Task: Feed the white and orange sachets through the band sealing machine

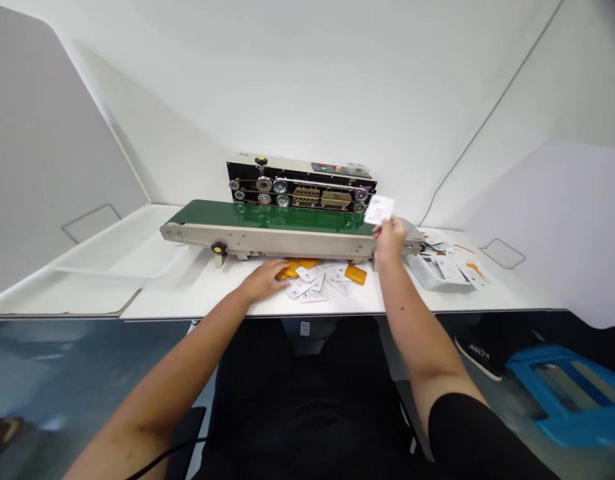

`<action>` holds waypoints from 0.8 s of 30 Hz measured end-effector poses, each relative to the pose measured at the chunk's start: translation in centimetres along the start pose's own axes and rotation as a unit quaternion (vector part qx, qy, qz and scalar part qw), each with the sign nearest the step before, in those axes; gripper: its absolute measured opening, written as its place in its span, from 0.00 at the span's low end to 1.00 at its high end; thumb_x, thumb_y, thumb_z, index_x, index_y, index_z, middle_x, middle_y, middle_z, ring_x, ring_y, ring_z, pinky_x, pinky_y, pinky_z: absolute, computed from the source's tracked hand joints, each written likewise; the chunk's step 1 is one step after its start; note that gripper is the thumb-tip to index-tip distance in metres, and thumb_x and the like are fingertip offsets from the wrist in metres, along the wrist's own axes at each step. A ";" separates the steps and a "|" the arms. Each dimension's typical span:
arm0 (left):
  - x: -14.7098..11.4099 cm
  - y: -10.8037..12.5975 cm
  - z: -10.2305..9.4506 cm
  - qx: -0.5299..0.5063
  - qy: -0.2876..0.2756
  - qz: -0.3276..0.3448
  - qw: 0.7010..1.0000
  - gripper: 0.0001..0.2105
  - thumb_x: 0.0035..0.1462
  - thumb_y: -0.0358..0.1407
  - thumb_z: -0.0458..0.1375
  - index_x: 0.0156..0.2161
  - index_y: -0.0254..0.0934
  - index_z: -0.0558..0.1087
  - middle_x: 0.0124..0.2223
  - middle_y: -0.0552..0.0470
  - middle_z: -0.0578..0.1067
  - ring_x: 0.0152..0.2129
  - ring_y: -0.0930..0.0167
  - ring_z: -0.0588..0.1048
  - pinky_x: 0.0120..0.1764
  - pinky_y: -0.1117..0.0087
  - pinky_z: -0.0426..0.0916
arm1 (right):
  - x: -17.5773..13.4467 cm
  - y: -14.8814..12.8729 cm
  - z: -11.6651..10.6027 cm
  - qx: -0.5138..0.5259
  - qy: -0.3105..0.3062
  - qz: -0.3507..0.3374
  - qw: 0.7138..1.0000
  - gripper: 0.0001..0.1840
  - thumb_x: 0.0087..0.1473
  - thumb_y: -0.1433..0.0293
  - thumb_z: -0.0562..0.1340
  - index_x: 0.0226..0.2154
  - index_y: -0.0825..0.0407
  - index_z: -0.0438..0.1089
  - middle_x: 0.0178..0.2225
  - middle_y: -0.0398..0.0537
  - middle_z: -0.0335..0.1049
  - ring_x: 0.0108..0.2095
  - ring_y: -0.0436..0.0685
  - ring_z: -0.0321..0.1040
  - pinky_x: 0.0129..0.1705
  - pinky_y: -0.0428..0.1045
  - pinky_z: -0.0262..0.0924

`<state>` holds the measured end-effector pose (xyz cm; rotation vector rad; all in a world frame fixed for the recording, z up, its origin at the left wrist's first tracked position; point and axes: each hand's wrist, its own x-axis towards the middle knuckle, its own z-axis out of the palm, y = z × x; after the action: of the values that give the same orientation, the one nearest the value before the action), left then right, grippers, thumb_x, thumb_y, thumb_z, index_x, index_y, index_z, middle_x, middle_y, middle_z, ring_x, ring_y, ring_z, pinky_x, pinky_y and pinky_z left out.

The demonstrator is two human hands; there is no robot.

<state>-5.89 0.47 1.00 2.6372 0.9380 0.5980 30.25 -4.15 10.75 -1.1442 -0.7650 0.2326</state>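
Observation:
My right hand (390, 239) is raised over the right end of a green conveyor belt (287, 217). Between its thumb and fingers is a flat white packet (379, 209) with faint printing, held upright by its lower edge. Low at the front of the table, my left hand (265, 280) reaches into a loose pile of white printed packets (313, 283). Its thumb and fingers are apart, touching an orange packet (290, 269) at the pile's left side. Another orange packet (356, 274) lies at the pile's right.
Behind the belt stands a band sealing machine (302, 187) with rollers and small buttons. On the right, a clear bin (440, 283) holds several packets. A shallow white tray (132, 257) sits at the left. A blue plastic stool (572, 400) and a person's shoe (478, 357) are on the floor.

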 end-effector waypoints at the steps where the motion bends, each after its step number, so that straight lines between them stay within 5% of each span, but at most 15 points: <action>1: -0.1 -0.1 0.0 -0.001 0.002 -0.001 1.000 0.30 0.59 0.51 0.57 0.62 0.38 0.66 0.64 0.41 0.66 0.61 0.55 0.63 0.63 0.55 0.58 | 2.5 -0.2 -0.3 -0.016 0.034 0.019 0.999 0.08 0.55 0.68 0.56 0.36 0.52 0.68 0.19 0.37 0.62 0.16 0.45 0.54 0.17 0.40 0.49; 3: -0.2 -0.3 0.1 0.000 0.008 -0.008 1.000 0.31 0.59 0.52 0.56 0.62 0.37 0.66 0.64 0.42 0.66 0.61 0.56 0.63 0.63 0.56 0.58 | 6.2 -0.3 -0.4 -0.050 0.046 0.111 0.992 0.02 0.52 0.72 0.57 0.31 0.52 0.64 0.18 0.37 0.60 0.15 0.45 0.52 0.16 0.40 0.45; 6: -0.2 -0.3 0.2 0.001 0.010 -0.030 0.999 0.32 0.58 0.53 0.57 0.62 0.37 0.66 0.63 0.42 0.67 0.60 0.56 0.64 0.61 0.57 0.59 | 8.9 0.2 0.8 -0.083 0.009 0.219 0.972 0.06 0.47 0.77 0.59 0.28 0.51 0.61 0.16 0.37 0.58 0.15 0.45 0.51 0.15 0.40 0.45; 13: 0.0 -0.1 0.1 -0.003 0.008 -0.058 0.998 0.34 0.56 0.55 0.57 0.64 0.39 0.64 0.61 0.42 0.69 0.57 0.56 0.68 0.58 0.58 0.63 | 8.2 0.0 3.8 -0.117 -0.046 0.211 0.969 0.03 0.51 0.76 0.62 0.32 0.55 0.67 0.24 0.43 0.64 0.21 0.47 0.58 0.23 0.43 0.56; 15: 0.1 -0.1 0.1 -0.002 0.002 -0.048 0.999 0.34 0.56 0.54 0.58 0.64 0.41 0.63 0.61 0.43 0.70 0.56 0.56 0.69 0.57 0.58 0.64 | 5.7 -0.2 3.7 -0.130 -0.024 0.151 0.980 0.08 0.55 0.71 0.60 0.39 0.55 0.69 0.31 0.47 0.67 0.29 0.50 0.64 0.32 0.46 0.63; 18: 0.4 -0.6 0.3 -0.013 0.006 -0.026 1.000 0.32 0.55 0.51 0.60 0.62 0.41 0.67 0.59 0.43 0.72 0.54 0.57 0.71 0.56 0.59 0.65 | -1.5 0.4 3.8 -0.186 -0.018 -0.062 0.981 0.17 0.61 0.67 0.55 0.51 0.52 0.68 0.43 0.52 0.68 0.44 0.55 0.65 0.50 0.51 0.62; 21: 0.8 -1.6 0.5 -0.065 0.027 -0.002 0.997 0.26 0.54 0.47 0.62 0.56 0.38 0.73 0.53 0.42 0.77 0.49 0.59 0.75 0.53 0.62 0.67 | -10.7 2.4 4.5 -0.233 -0.247 -0.222 0.914 0.19 0.61 0.66 0.55 0.53 0.50 0.70 0.46 0.52 0.70 0.49 0.58 0.64 0.56 0.54 0.58; 24: 0.9 -2.4 0.4 -0.145 0.045 0.054 0.987 0.21 0.52 0.42 0.65 0.50 0.35 0.77 0.48 0.42 0.79 0.45 0.62 0.77 0.52 0.63 0.68 | -17.2 4.9 5.5 -0.289 -0.429 -0.276 0.810 0.32 0.57 0.63 0.62 0.62 0.48 0.62 0.59 0.53 0.64 0.59 0.64 0.57 0.62 0.59 0.51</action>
<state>-6.38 2.81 -0.04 2.4271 0.6749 0.8200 15.11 -7.25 0.14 -1.3115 -2.0493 -0.0019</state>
